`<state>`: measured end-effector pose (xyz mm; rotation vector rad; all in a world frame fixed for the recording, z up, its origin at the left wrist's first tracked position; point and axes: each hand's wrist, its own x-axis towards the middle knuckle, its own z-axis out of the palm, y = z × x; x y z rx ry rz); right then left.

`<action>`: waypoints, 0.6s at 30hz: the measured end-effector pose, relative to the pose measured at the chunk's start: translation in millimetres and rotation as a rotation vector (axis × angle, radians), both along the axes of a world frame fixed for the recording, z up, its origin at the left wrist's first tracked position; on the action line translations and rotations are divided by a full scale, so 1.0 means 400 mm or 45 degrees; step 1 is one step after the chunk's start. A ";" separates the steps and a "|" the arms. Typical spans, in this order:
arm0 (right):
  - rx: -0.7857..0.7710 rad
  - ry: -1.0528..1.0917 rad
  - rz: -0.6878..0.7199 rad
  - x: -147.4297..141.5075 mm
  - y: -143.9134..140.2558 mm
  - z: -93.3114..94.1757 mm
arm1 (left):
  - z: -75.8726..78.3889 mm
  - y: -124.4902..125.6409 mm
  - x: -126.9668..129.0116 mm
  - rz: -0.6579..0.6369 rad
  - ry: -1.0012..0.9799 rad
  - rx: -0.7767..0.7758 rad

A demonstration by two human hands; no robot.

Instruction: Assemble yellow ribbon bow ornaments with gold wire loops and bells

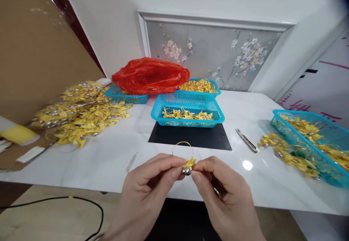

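Both hands meet at the near edge of the white table [114, 161], fingertips almost touching. The left hand [147, 193] and the right hand [220, 193] pinch between them a small ornament [188, 166] — a silver bell with a yellow ribbon bow on top and a thin gold wire loop rising above it. The ornament sits right in the gap between the two thumbs and forefingers, lifted just above the table edge, with each hand closed on one side of it.

Straight ahead of the hands lies a black mat [191, 137], and on its far edge stands a blue basket [188, 112] with a few yellow pieces inside. Behind it is a second blue basket [200, 85] heaped with more, and to the left a third basket [127, 96] partly covered by a red plastic bag [149, 75].

A large loose pile of yellow ornaments [81, 113] spreads over the left of the table. On the right, another blue basket [313, 143] holds more — a small heap [283, 150] lies just beside it. Small snips [247, 140] rest between the mat and that heap.
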<state>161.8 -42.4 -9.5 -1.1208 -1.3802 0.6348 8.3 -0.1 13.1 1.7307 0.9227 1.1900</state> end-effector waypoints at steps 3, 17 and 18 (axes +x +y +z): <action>0.020 0.007 0.014 -0.002 -0.002 -0.001 | 0.004 -0.001 -0.002 0.028 0.057 0.146; 0.140 -0.134 -0.136 0.026 -0.015 0.019 | -0.009 -0.005 -0.025 0.029 0.128 0.470; 0.144 -0.128 -0.125 0.024 -0.017 0.018 | -0.007 -0.008 -0.022 0.070 0.131 0.416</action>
